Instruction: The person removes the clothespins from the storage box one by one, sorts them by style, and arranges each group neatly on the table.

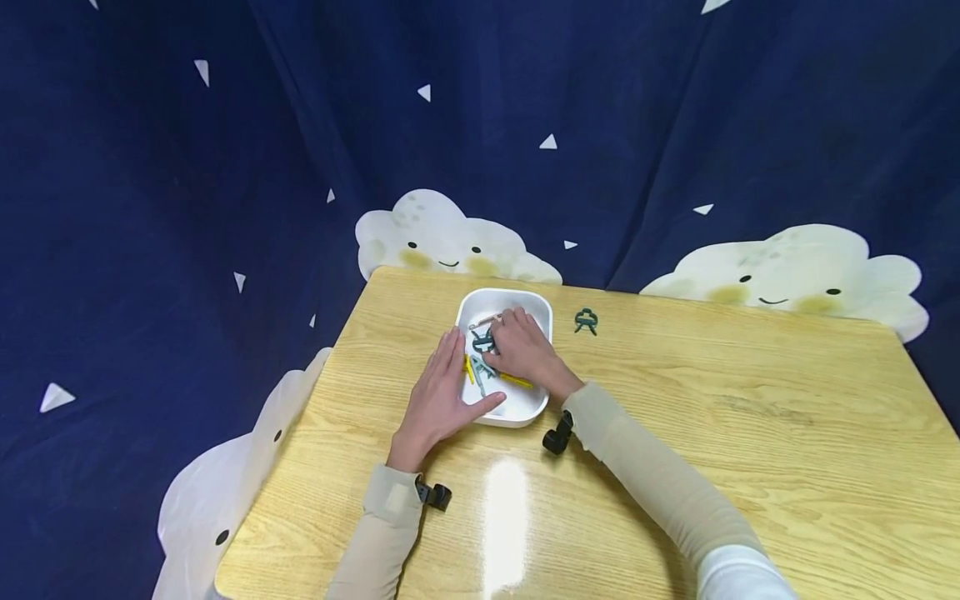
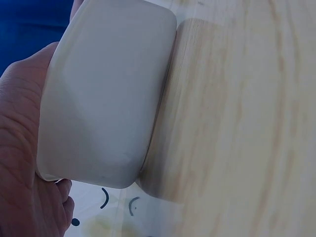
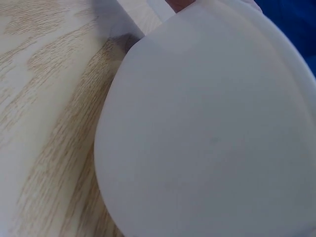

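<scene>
One view alone, head, shows clips; left hand straight-fingered, right hand's grip unclear.

Hands obstruct white tray; table passable right of green clip.

A wooden table carries a white tray and a dark green clip.

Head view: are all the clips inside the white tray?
No, one dark green clip lies on the table, outside the white tray.
</scene>
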Demonstrator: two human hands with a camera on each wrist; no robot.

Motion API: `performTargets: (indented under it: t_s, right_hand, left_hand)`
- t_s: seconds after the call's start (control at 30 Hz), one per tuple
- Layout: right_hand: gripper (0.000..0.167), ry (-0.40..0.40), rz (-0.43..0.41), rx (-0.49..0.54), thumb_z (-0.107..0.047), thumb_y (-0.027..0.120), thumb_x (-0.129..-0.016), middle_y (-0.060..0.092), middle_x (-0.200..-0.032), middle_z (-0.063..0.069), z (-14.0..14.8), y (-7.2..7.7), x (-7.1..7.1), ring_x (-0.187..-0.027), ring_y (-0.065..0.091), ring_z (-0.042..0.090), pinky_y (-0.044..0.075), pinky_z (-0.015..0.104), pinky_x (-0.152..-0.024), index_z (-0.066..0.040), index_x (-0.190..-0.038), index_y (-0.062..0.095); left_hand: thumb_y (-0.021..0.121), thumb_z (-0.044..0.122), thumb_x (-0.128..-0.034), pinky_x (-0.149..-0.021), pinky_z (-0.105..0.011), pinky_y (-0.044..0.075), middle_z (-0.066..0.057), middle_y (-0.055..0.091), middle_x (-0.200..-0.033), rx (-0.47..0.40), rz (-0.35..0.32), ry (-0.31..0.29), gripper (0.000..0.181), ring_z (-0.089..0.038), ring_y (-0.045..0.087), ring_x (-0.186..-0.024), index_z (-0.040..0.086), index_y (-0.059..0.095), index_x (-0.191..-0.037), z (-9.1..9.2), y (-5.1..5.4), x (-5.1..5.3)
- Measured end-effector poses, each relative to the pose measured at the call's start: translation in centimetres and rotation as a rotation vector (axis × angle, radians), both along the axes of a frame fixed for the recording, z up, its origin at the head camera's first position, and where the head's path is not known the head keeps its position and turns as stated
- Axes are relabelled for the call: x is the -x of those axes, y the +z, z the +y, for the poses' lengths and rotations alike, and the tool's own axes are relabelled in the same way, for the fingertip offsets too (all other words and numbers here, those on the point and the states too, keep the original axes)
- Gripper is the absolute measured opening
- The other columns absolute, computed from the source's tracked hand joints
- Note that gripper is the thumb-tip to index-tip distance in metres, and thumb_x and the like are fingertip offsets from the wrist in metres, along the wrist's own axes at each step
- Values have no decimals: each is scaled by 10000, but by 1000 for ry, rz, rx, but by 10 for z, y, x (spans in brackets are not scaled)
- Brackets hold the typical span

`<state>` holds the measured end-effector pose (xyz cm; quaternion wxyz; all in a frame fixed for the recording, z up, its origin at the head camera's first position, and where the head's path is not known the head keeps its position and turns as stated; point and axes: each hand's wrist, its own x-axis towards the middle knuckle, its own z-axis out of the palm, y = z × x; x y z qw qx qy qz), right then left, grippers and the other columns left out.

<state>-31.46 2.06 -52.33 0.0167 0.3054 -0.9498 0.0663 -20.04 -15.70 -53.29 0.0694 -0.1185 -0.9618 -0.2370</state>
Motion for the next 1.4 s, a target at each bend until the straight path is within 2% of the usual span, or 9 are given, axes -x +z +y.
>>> performTargets:
  t_s: [0.1, 0.23, 0.5, 0.63, 0.73, 0.87, 1.0, 1.17, 1.4]
  right_hand:
    - [378, 5, -11, 7, -444, 712, -945, 520, -974, 81, 0, 0, 0, -942, 434, 282, 416, 404, -849, -72, -978, 656]
    - [419, 3, -25, 3, -490, 693, -951, 519, -976, 80, 0, 0, 1, -949, 428, 282, 416, 406, -852, -75, -982, 643]
    - [459, 8, -33, 10, -503, 701, -956, 537, -991, 97, -1, 2, 1, -962, 433, 289, 418, 411, -854, -49, -1007, 656]
    - [573, 4, -40, 12, -531, 717, -938, 547, -1052, 100, -1, 3, 0, -997, 430, 282, 422, 407, -863, -22, -1192, 647]
    - [665, 5, -62, 22, -540, 724, -931, 550, -1147, 111, -1, 2, 0, -1047, 427, 277, 426, 414, -913, -41, -1354, 602]
    - [683, 6, -89, 20, -521, 721, -931, 541, -1211, 129, -2, 1, 0, -1081, 420, 282, 422, 424, -950, -68, -1424, 588]
    - [624, 5, -93, 7, -508, 722, -925, 537, -1176, 120, -2, 0, 1, -1064, 415, 281, 415, 421, -929, -69, -1357, 621]
    - [507, 10, -83, 9, -503, 745, -897, 513, -1076, 91, -2, 0, 1, -1013, 411, 274, 402, 406, -871, -92, -1172, 632]
    - [522, -6, -96, 2, -524, 742, -891, 480, -1050, 72, -1, 1, 0, -1001, 392, 264, 375, 381, -840, -88, -1155, 631]
  left_hand:
    - [521, 868, -863, -1303, -443, 177, -101, 64, -1761, -5, -5, 1, 1227, -268, 88, -1621, 35, 126, -1672, 0, 0, 0]
    - [513, 877, -859, -1304, -425, 160, -51, 10, -1764, -8, -11, 3, 1232, -258, 79, -1622, 51, 108, -1679, 0, 0, 0]
    - [515, 878, -857, -1302, -435, 176, -113, 79, -1760, -7, -3, 2, 1236, -244, 72, -1622, 35, 126, -1674, 0, 0, 1]
    - [526, 873, -856, -1301, -445, 186, -108, 82, -1760, -8, 0, 1, 1237, -254, 85, -1621, 29, 132, -1672, 0, 0, 2]
    - [532, 868, -857, -1300, -450, 187, -111, 91, -1759, -12, -3, 1, 1235, -249, 84, -1620, 29, 133, -1671, 0, 1, 1]
    - [536, 864, -859, -1298, -463, 191, -113, 93, -1758, -17, -4, 1, 1232, -259, 89, -1620, 31, 134, -1672, 0, 1, 1]
    - [543, 860, -858, -1298, -466, 191, -116, 90, -1758, -21, -9, 1, 1231, -266, 92, -1619, 29, 136, -1671, 0, 1, 0]
    - [539, 860, -860, -1300, -450, 182, -122, 95, -1757, -19, -10, 2, 1228, -269, 96, -1619, 26, 139, -1668, 0, 1, -1]
    - [517, 880, -854, -1303, -440, 169, -77, 42, -1763, -24, -18, 4, 1239, -254, 76, -1621, 51, 102, -1675, 1, 1, 1]
